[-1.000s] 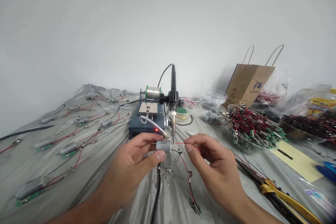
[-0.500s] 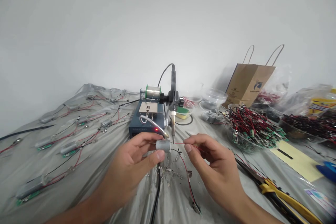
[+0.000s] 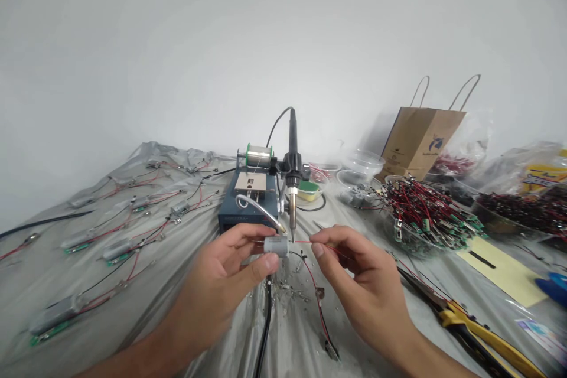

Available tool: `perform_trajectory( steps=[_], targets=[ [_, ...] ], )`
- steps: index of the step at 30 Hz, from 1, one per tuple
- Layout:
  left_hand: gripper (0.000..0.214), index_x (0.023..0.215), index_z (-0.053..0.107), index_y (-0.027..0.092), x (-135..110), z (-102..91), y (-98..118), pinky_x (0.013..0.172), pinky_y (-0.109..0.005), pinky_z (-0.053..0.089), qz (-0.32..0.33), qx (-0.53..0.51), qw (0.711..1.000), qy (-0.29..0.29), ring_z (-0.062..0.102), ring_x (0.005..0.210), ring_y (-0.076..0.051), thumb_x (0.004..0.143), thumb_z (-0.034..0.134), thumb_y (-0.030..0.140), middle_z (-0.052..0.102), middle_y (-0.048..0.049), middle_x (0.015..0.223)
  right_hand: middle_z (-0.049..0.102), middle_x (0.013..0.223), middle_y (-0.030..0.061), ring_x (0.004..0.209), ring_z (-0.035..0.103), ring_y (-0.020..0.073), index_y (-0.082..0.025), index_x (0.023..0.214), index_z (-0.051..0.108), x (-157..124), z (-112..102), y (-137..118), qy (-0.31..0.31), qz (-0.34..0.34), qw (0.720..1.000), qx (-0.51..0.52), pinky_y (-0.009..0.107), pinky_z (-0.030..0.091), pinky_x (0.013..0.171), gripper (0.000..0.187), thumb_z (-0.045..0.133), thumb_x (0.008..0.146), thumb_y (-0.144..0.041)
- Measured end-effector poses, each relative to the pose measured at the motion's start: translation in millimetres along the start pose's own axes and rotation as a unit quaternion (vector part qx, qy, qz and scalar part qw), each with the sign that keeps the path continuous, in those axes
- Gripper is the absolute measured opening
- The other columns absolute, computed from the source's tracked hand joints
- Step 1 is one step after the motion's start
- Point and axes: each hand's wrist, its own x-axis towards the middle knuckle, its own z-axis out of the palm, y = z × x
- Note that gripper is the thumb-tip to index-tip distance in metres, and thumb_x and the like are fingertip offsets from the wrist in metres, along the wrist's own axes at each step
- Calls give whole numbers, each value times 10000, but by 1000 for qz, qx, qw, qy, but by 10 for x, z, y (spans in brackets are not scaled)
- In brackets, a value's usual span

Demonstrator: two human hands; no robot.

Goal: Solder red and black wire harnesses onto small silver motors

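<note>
My left hand (image 3: pixel 221 283) pinches a small grey cylindrical motor (image 3: pixel 275 245) between thumb and fingers. My right hand (image 3: pixel 361 283) pinches a thin red wire (image 3: pixel 302 242) and holds its end against the motor's right side. The tip of a soldering iron (image 3: pixel 292 201), which hangs upright in a stand, meets the motor and wire just above that joint. A metal solder feed tube (image 3: pixel 259 211) curves down to the same spot. A black wire with a small part (image 3: pixel 319 295) trails down from the motor.
A blue soldering station (image 3: pixel 248 207) with a solder spool (image 3: pixel 258 157) stands behind my hands. Wired motors (image 3: pixel 119 248) lie spread at the left. At the right are bowls of red and black wired parts (image 3: pixel 420 212), a brown paper bag (image 3: pixel 420 139) and yellow-handled pliers (image 3: pixel 478 333).
</note>
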Motion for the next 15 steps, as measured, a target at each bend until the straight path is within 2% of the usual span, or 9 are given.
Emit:
perform_trajectory(
  steps=[15],
  targets=[
    [265,1100,712,260,0,-1,7,960,-364,516,4,-6,1000,-17,694,1148,-259,872,817,344,797,-37,1147,702,761,36,580,554,140,-206,894,714,-7,5,-4,2,-5,1000,-5,248,439,507,126,640,954,-289]
  ],
)
